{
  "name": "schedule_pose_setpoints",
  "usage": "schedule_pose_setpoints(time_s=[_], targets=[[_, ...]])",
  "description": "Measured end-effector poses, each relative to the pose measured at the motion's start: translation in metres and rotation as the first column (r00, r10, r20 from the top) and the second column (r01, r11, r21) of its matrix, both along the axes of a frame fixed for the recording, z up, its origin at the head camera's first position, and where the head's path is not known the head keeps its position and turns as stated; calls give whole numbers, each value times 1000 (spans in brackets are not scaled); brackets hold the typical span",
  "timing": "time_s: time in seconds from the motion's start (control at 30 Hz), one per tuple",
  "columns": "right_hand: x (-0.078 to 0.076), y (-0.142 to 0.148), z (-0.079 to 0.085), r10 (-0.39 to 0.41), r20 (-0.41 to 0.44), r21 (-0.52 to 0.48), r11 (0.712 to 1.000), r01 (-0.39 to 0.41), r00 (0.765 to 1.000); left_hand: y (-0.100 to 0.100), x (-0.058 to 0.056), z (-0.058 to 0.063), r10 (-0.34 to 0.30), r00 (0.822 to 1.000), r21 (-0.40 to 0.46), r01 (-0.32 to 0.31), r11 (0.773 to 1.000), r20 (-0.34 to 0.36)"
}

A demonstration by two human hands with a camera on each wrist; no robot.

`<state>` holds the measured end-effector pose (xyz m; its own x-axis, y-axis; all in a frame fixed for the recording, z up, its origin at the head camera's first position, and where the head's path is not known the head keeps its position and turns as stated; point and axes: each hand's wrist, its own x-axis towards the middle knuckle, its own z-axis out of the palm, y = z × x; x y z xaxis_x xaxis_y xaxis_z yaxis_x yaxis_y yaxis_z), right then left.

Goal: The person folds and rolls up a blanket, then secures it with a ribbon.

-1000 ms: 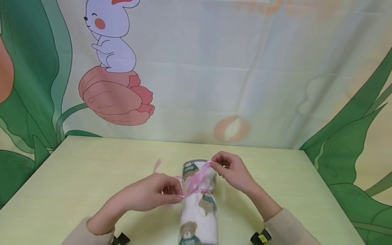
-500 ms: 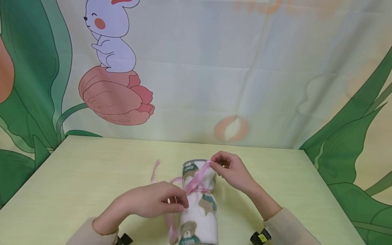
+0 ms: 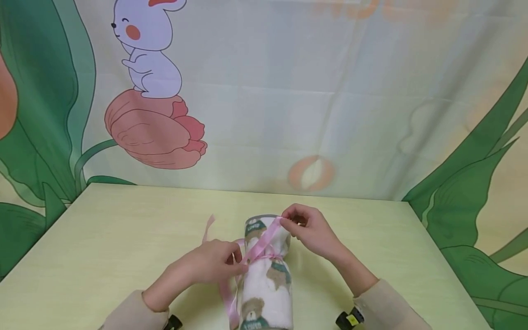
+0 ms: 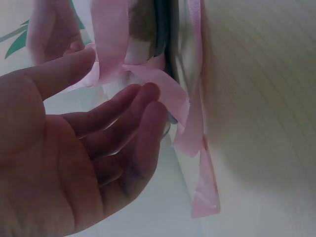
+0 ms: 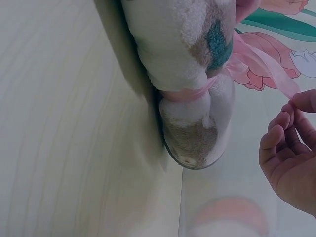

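Observation:
A rolled white blanket with a fuzzy surface and printed bears lies lengthwise on the table. Pink ribbon cinches it near its far end. My right hand pinches one ribbon end between thumb and fingertips, drawing that strip taut up to the right, as the right wrist view also shows. At the blanket's left side is my left hand. In the left wrist view its thumb and loosely bent fingers stand apart, close to the ribbon loops; whether they touch them is unclear. Another ribbon length hangs down the blanket's left side.
The pale yellow table reaches back to a printed cloth backdrop with a rabbit, a tulip and green leaves. A loose ribbon tail stands up beyond the left hand.
My left hand lets go of the ribbon at the blanket's left side, dips toward me, then rises again beside the strip. The right hand keeps its pinch almost unmoved.

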<state>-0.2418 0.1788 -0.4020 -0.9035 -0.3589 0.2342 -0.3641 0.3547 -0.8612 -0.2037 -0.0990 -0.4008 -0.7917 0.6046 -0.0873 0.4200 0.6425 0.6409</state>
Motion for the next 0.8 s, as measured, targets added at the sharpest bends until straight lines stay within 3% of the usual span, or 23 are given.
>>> schedule_pose_setpoints(time_s=[0.2,0.5,0.8], targets=[[0,-1,1,4,-9,4,1000,-4,1000,-1,-1,-3,-43,999,-15,43,999,-18],[0,-2,2,12,-9,0,1000,-12,1000,6,-1,5,-95,991,175,110,978,-92],[0,-3,4,10,-10,5,1000,-10,1000,14,1,8,-138,989,248,149,957,-60]])
